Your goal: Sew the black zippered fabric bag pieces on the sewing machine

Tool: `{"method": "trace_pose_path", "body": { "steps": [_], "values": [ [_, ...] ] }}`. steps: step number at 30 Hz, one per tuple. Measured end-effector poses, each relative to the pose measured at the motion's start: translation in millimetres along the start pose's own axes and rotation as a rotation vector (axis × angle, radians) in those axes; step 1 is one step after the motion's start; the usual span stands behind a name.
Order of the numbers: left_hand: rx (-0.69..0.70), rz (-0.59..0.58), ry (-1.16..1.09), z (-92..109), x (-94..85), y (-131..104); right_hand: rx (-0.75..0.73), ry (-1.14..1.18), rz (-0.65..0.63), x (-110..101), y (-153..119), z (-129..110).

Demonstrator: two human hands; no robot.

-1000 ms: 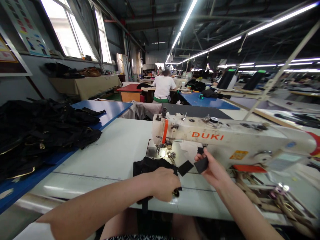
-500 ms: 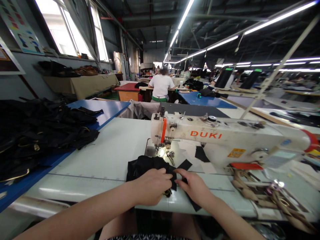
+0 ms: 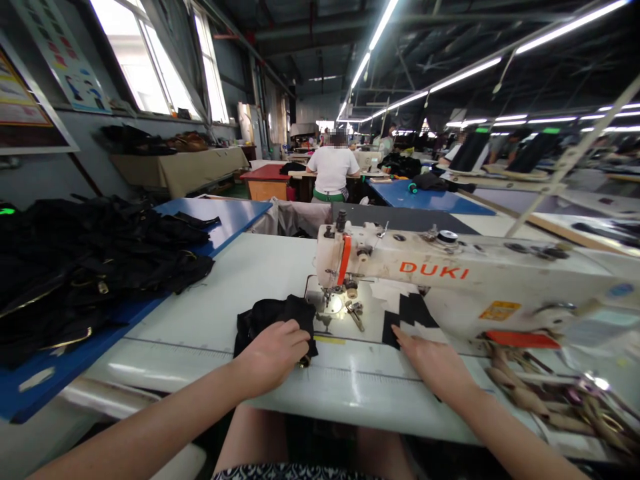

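A bunched piece of black fabric (image 3: 270, 310) lies on the sewing table left of the needle area. My left hand (image 3: 275, 353) is closed on its right edge, and a small gold-coloured metal bit shows under the fingers. My right hand (image 3: 433, 360) is apart from it, fingers stretched out, fingertips touching a small black cut piece (image 3: 391, 328). More black cut pieces (image 3: 419, 310) and white scraps lie just beyond that hand. The white sewing machine (image 3: 380, 260) stands behind both hands, its lamp lighting the needle plate (image 3: 333, 305).
Black garments with gold zips (image 3: 100, 273) are heaped on a blue table (image 3: 240, 217) at left. Tan straps (image 3: 525, 393) lie at the right beneath the machine. Dark thread cones (image 3: 470, 150) stand behind. A person in a white top (image 3: 333, 167) sits ahead.
My left hand has drawn the black fabric leftward, away from the right hand. My right hand has let go of the fabric and moved right, to the small black pieces. The view has shifted slightly.
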State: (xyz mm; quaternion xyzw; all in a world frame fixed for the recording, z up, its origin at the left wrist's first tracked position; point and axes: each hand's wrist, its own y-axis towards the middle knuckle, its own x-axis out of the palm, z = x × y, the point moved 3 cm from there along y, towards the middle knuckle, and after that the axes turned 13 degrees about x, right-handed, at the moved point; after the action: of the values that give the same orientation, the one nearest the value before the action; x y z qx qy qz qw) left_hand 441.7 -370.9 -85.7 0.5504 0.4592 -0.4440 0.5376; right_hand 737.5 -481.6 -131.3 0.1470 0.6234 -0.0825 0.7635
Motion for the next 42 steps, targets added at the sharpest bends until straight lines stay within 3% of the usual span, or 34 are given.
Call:
{"method": "trace_pose_path", "body": {
  "steps": [6, 11, 14, 17, 21, 25, 28, 34, 37, 40, 42],
  "values": [
    [-0.027, 0.102, 0.123, -16, 7.2, -17, 0.165, 0.190, 0.087, 5, 18, 6],
    [-0.030, 0.128, 0.124, -22, 13.4, -17, 0.293, 0.688, 0.122, -17, 18, 8],
    [-0.028, 0.139, 0.115, -25, 17.9, -12, 0.343, 1.029, 0.009, -30, 17, -16],
    [-0.027, 0.137, 0.110, -26, 21.5, -9, 0.313, 1.298, -0.104, -37, 19, -58],
    [-0.053, 0.139, 0.103, -26, 22.8, -12, 0.261, 1.469, -0.198, -34, 31, -108],
    [-0.102, 0.192, 0.090, -30, 22.6, -21, 0.259, 1.611, -0.238, -28, 43, -127],
    [-0.147, 0.233, 0.069, -34, 24.1, -28, 0.264, 1.673, -0.252, -30, 47, -130],
    [-0.204, 0.309, 0.008, -39, 27.5, -33, 0.239, 1.590, -0.074, -51, 43, -135],
    [-0.225, 0.362, -0.010, -41, 28.5, -35, 0.166, 1.584, -0.017, -45, 40, -139],
    [-0.232, 0.390, -0.024, -42, 29.1, -37, 0.020, 1.512, -0.029, -34, 39, -141],
    [-0.232, 0.399, -0.029, -42, 28.9, -37, 0.003, 1.460, -0.042, -29, 41, -139]
  ]
}}
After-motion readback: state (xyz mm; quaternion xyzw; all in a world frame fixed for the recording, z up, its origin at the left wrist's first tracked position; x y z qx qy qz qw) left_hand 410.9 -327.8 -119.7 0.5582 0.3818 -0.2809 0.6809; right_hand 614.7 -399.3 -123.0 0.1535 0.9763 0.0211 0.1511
